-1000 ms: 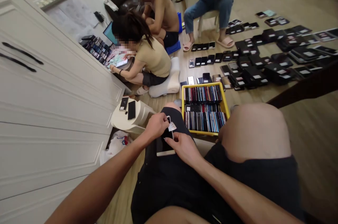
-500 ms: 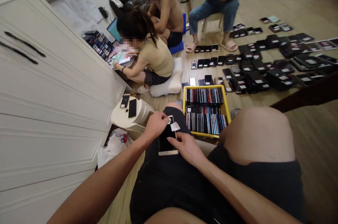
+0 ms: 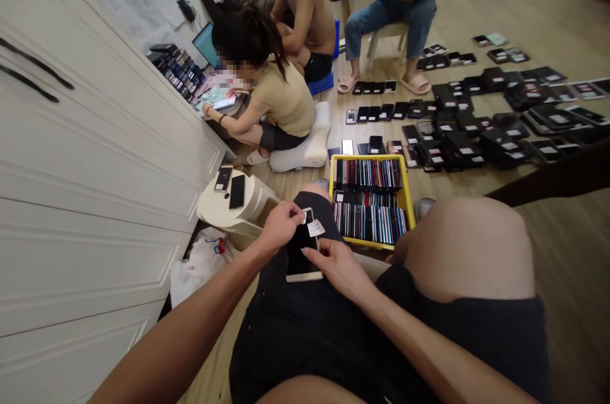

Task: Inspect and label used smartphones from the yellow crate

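Note:
A phone (image 3: 304, 258) with a dark screen and pale edges lies on my thigh. Near its top end, my left hand (image 3: 282, 223) pinches a small white sticker (image 3: 304, 218). Another white label (image 3: 315, 228) with print sticks out over the phone's upper right edge. My right hand (image 3: 337, 262) grips the phone's right side, its thumb over the screen. Beyond my knee stands a yellow crate (image 3: 408, 191) filled with rows of upright phones (image 3: 369, 223).
A cream stool (image 3: 214, 207) at the left bears two phones. Many labelled phones (image 3: 460, 143) lie across the floor at the right. Three people sit ahead, one by a laptop (image 3: 206, 45). White cabinet doors (image 3: 86, 169) line the left, with a plastic bag (image 3: 197, 264) below.
The view has shifted slightly. Both hands keep nearly the same place on the phone, and the printed label's angle has changed a little.

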Motion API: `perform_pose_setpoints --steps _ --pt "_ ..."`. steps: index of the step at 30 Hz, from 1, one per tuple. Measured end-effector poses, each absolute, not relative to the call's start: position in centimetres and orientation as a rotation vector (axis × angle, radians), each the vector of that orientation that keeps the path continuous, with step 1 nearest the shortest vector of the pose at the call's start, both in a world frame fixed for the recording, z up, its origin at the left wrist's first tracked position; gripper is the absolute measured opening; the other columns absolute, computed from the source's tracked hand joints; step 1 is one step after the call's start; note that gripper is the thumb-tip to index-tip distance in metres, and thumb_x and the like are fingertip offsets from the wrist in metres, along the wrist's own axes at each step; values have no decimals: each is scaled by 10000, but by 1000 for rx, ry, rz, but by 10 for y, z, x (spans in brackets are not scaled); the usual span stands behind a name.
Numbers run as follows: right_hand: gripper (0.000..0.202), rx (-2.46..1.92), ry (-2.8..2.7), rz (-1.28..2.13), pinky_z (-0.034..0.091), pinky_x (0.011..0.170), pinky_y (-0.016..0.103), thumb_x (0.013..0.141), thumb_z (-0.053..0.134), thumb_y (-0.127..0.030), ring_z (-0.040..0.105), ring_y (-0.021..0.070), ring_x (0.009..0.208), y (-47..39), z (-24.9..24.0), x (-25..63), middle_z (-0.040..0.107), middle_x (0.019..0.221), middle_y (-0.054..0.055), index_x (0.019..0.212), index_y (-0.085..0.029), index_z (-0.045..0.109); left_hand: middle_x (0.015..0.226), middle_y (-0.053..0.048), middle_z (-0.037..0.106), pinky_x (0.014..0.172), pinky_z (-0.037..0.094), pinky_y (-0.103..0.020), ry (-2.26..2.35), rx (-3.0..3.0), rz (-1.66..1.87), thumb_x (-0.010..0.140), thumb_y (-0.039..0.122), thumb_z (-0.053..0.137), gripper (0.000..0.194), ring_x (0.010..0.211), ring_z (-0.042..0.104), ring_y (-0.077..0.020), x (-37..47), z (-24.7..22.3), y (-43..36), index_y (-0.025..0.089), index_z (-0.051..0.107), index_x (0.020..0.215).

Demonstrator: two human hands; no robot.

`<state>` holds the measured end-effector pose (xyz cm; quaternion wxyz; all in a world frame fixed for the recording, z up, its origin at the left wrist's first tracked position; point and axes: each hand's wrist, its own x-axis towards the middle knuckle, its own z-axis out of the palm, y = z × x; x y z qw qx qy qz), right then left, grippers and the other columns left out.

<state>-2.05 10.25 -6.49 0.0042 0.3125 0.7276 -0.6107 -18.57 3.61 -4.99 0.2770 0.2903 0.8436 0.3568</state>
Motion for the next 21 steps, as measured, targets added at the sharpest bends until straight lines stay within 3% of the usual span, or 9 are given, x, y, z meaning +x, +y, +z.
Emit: perform_pose_setpoints --steps 8,13,17,21 --pt "397 963 2128 -2099 314 542 249 825 607 -543 446 140 574 103 -72 -16 508 577 -21 650 -188 576 699 1 578 655 493 -255 2096 621 1152 805 245 605 114 634 594 -128 -186 -43 28 162 576 733" --pt "397 971 2181 -2044 323 545 248 835 609 -539 452 142 586 103 -72 -16 507 584 -21 666 -181 592 745 -7 560 675 483 -287 2225 663 1089 820 189 580 114 625 568 -138 -181 -36 33 172 599 709" --pt "401 972 2209 -2014 317 548 246 830 607 -543 437 139 589 103 -72 -17 493 580 -23 648 -188 559 844 -41 584 780 457 -323 2481 906 765 823 213 639 122 780 582 -196 -171 -28 43 191 611 707" --pt "397 978 2212 -2021 317 555 252 825 605 -536 424 140 590 103 -73 -18 482 577 -28 636 -193 539 906 -71 629 776 439 -334 2547 949 535 841 205 613 56 830 602 -231 -164 -27 48 198 613 785"
